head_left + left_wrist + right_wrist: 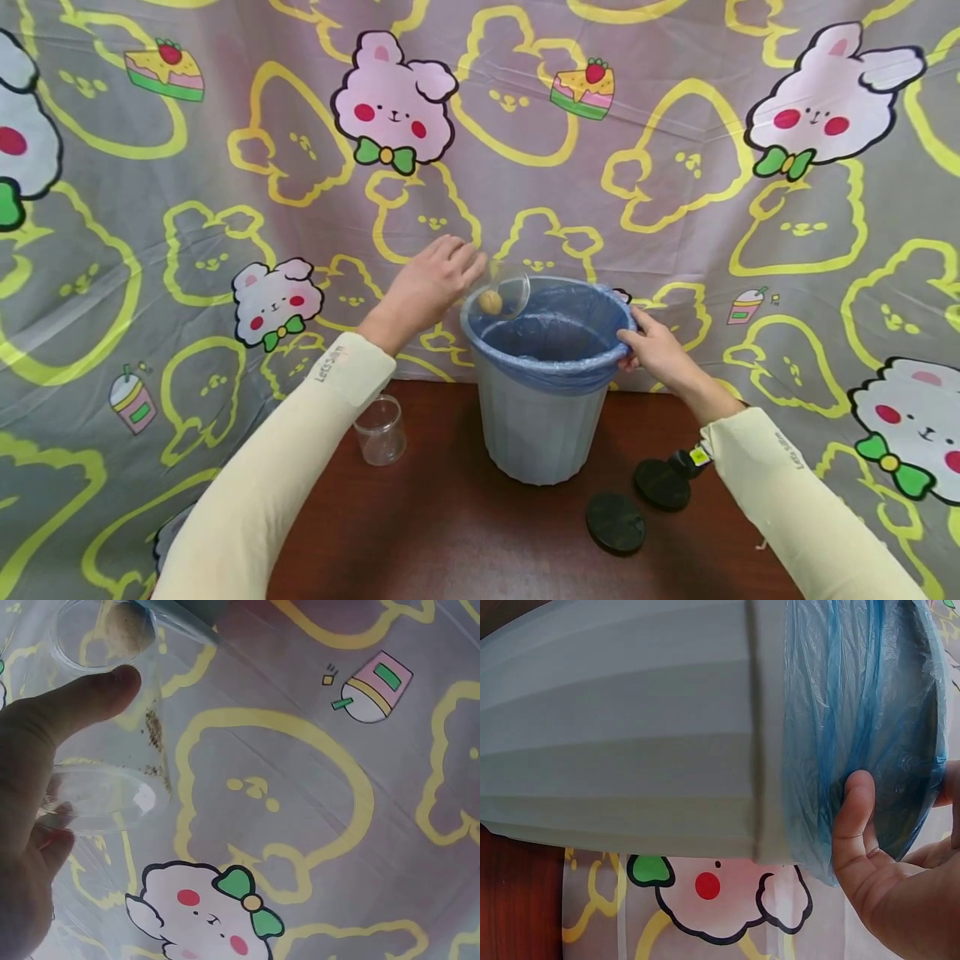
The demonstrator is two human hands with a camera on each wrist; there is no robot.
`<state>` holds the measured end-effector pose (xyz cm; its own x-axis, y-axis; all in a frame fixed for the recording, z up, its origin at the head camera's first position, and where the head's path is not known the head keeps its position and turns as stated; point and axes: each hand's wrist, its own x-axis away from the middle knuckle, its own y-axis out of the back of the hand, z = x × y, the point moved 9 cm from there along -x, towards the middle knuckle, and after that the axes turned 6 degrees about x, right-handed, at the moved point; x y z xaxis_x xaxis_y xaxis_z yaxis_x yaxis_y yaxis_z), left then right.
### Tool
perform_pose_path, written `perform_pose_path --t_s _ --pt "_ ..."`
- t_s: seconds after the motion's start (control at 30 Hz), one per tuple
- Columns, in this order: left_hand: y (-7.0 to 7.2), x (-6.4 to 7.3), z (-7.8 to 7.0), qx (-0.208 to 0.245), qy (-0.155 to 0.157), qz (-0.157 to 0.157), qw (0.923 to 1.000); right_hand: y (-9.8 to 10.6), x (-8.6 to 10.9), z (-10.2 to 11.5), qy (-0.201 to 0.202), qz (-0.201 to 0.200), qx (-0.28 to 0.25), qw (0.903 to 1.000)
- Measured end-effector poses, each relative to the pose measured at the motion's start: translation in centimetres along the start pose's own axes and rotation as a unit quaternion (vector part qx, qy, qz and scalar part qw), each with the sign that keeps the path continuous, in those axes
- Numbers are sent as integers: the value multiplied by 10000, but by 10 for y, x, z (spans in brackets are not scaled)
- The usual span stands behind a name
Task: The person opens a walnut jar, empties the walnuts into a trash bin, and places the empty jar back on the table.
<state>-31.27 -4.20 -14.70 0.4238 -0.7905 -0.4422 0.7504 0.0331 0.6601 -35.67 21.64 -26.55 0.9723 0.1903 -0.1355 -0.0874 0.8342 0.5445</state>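
Observation:
My left hand (438, 279) grips a clear plastic jar (513, 293), tipped so its mouth faces down over the left side of a grey trash can (536, 433). A round brown thing like a walnut (491, 302) is at the jar's mouth; in the left wrist view brown crumbs (154, 731) cling to the jar's inner wall. A blue trash bag (555, 333) lines the can and folds over its rim. On the right side, my right hand (656, 346) holds the bagged rim, with the thumb (857, 799) on the bag in the right wrist view.
A second clear jar (380, 433) stands on the dark red-brown table (450, 533), left of the can. Two black round lids, a nearer lid (615, 523) and a farther lid (662, 485), lie to the right. A patterned cloth (675, 192) hangs close behind the can.

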Motion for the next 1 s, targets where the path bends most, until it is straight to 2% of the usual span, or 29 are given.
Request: perform_pose_path --t_s 0.1,0.27,0.47,0.6,0.83,1.0 --pt "2 0 -4 -310 -161 -166 9993 0 0 1 -2 -17 20 10000" --pt "4 -2 -4 -650 -221 -322 9971 0 0 2 26 -26 33 10000" --pt "1 -4 -10 -1357 -651 -93 9886 0 -2 1 -4 9 -28 10000" --pt "-1 -6 -14 -1533 -812 43 9848 0 -2 1 1 21 -55 10000" --pt "-2 -6 -14 -1328 -890 192 9870 0 -2 1 -15 -26 -32 10000" --pt "1 -5 -10 -674 -707 -38 9952 0 -2 0 -23 -18 -65 10000"
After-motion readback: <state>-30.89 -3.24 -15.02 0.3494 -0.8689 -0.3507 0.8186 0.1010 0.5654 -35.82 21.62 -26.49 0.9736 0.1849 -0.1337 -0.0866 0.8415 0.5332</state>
